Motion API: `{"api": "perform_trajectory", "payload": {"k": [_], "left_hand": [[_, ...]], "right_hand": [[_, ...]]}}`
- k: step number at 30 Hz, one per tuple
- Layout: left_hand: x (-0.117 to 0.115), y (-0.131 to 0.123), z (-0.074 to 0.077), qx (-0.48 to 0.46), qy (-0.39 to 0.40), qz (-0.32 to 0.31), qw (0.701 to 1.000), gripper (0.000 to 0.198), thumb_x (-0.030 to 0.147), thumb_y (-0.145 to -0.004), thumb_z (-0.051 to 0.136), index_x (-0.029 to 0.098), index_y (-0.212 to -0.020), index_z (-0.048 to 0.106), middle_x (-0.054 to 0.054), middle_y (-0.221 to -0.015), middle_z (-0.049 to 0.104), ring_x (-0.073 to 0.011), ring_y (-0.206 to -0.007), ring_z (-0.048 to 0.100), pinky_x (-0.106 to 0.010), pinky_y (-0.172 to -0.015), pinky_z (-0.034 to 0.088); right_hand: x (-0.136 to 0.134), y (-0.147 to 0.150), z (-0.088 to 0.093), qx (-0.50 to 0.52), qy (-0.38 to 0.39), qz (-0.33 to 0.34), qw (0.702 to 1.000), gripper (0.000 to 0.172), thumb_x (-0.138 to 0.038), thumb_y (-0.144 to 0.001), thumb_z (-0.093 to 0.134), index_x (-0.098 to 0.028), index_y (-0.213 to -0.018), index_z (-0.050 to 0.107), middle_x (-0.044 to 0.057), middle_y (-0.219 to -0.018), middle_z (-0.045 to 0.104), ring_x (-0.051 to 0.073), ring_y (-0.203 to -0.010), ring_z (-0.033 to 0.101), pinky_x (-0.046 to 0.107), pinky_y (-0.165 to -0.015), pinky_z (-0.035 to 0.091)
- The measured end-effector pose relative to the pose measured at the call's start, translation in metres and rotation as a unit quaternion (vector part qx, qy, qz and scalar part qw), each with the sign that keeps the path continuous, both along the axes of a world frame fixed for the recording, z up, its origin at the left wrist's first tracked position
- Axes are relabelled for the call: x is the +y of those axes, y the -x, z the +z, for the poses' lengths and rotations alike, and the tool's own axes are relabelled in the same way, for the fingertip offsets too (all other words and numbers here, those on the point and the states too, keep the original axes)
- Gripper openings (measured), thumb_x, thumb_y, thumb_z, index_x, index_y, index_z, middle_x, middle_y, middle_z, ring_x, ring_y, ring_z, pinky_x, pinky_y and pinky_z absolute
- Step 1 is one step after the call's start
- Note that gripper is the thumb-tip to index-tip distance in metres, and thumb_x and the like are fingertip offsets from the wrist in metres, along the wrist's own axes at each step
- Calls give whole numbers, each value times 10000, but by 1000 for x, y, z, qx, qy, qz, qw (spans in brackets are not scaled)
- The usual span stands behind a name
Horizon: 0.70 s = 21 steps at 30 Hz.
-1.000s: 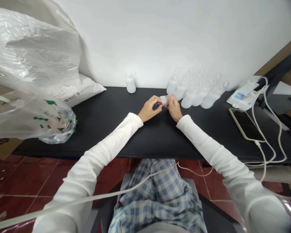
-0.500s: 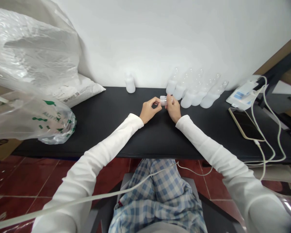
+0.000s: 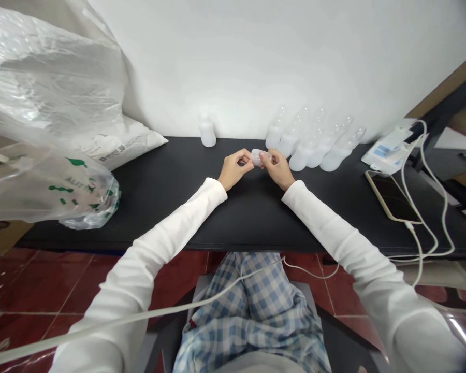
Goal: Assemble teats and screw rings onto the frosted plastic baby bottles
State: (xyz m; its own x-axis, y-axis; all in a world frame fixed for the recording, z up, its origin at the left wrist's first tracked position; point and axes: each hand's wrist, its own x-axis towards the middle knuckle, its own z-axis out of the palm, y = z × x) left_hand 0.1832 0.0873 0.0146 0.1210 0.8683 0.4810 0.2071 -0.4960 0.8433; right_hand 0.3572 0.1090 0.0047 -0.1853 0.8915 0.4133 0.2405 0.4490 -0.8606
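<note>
My right hand [image 3: 279,169] grips a small clear plastic bottle top [image 3: 256,157], held sideways just above the black table. At its left end my left hand [image 3: 235,168] is closed in a pinch, thumb and fingertips together; whether those fingertips grip the top's rim or some tiny part is too small to see. Beyond my right hand stand several frosted white bottles [image 3: 298,159] with clear, tapering tops, grouped close together. One more white bottle [image 3: 207,134], shorter and without a tall clear top, stands alone near the wall.
On the left, a large white plastic sack [image 3: 101,145] and a clear bag with green print [image 3: 89,194] lie over the table [image 3: 171,207]. A phone [image 3: 392,197] with a plugged-in white cable [image 3: 421,254] and a white-and-blue packet [image 3: 388,150] lie at right. Another cable crosses my lap.
Both hands have shifted slightly left with the clear top, which now sits more tilted. My right thumb lies further over it. The bottles stay in place.
</note>
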Motion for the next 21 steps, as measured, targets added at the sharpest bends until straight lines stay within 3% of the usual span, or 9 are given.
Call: {"api": "perform_trajectory", "payload": {"k": [7, 12, 15, 21], "left_hand": [[10, 9, -1, -7, 31, -31, 999, 44, 161, -763, 647, 171, -734, 614, 46, -653, 585, -73, -611, 488, -220, -628, 401], [16, 7, -9, -46, 69, -80, 993, 94, 207, -787, 671, 177, -748, 591, 27, -689, 611, -90, -646, 562, -234, -658, 464], [12, 1, -13, -58, 72, -56, 994, 120, 194, -800, 668, 181, -739, 566, 34, -679, 589, -89, -648, 553, -237, -677, 479], [1, -3, -14, 40, -78, 42, 995, 208, 37, -772, 637, 194, -904, 601, 1, -891, 676, -128, -833, 622, -272, -827, 507]], "right_hand": [[3, -13, 7, -80, -69, 22, 994, 605, -763, -846, 642, -248, -671, 377, -19, -669, 374, 158, -659, 385, 362, -700, 437], [-1, -22, 24, -129, -132, 54, 981, 478, -713, -875, 640, -245, -833, 555, 40, -869, 593, 211, -813, 529, 406, -820, 472], [-7, -18, 25, -136, -151, 31, 979, 462, -701, -906, 600, -245, -854, 545, 55, -890, 587, 223, -843, 553, 412, -831, 471], [-13, 3, -1, -19, -3, -66, 998, 474, -716, -918, 562, -266, -921, 413, -21, -744, 539, 156, -632, 510, 354, -665, 462]]}}
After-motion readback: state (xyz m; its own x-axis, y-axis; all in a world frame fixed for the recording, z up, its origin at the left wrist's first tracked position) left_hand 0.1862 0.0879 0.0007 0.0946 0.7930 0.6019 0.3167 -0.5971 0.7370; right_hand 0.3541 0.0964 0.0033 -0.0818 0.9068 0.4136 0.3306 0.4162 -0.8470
